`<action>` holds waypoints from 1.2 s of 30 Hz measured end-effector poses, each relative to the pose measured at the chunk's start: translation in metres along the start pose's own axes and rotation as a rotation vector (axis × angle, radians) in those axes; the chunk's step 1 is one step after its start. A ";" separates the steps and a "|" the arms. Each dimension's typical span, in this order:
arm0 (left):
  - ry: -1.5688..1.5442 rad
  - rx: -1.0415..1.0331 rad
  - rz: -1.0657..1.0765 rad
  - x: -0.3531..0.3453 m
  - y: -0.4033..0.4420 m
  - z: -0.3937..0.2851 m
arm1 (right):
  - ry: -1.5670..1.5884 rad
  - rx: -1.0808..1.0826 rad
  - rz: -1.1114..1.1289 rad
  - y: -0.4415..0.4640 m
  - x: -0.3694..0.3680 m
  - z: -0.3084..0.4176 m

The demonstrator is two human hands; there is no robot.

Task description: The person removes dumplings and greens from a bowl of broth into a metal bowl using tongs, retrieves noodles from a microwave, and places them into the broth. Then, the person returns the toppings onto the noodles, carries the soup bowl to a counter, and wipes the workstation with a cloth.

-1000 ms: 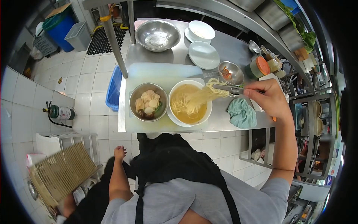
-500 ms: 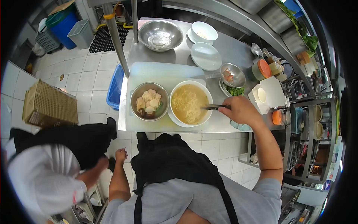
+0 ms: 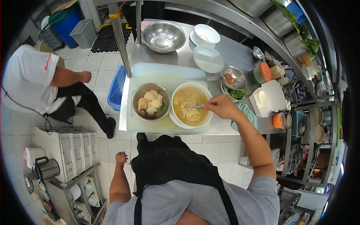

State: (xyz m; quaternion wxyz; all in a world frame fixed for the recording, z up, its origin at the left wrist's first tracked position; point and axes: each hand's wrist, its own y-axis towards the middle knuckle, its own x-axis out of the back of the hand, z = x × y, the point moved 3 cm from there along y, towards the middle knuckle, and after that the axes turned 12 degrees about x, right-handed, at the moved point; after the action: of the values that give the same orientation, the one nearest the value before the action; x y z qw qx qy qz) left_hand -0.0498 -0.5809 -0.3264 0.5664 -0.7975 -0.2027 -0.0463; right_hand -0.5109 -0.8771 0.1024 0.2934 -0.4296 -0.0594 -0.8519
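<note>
My right hand [image 3: 221,106] grips a pair of metal tongs [image 3: 195,106], fingers closed round them. Their far end dips into the broth in a white bowl [image 3: 208,91] of noodle soup. Thin yellow noodles [image 3: 190,115] lie in the broth around the tongs. Left of this bowl, close beside it, a steel bowl [image 3: 134,98] holds dumplings [image 3: 152,99] and some dark and green pieces. Both bowls stand at a pale cutting board [image 3: 165,71]. Down by my side, away from the counter, my left hand [image 3: 121,158] hangs with curled fingers and nothing visible in it.
A steel basin [image 3: 163,36] and white bowls [image 3: 208,59] stand farther back. To the right are a small steel pan [image 3: 237,75], chopped greens [image 3: 237,93], a teal cloth [image 3: 245,112] and an open white box [image 3: 270,93]. Another person [image 3: 33,82] walks at the left.
My right hand has moved slightly left with the tongs, turning them over the bowl. The other person has moved from the lower left to the upper left.
</note>
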 end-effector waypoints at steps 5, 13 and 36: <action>0.048 0.041 -0.014 0.000 0.001 0.004 | 0.081 -0.138 -0.054 -0.020 0.056 0.050; 0.050 -0.019 -0.015 0.001 0.003 -0.012 | 0.032 -0.082 -0.122 -0.043 0.084 0.054; -0.257 -0.600 -0.074 0.034 -0.150 -0.207 | -0.552 -0.014 -0.022 -0.044 0.000 0.022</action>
State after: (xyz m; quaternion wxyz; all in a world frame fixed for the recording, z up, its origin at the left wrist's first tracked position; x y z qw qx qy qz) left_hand -0.0431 -0.7213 -0.1101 0.2738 -0.9202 -0.2787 -0.0234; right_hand -0.5197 -0.8337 0.1226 0.2540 -0.6468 -0.1359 -0.7062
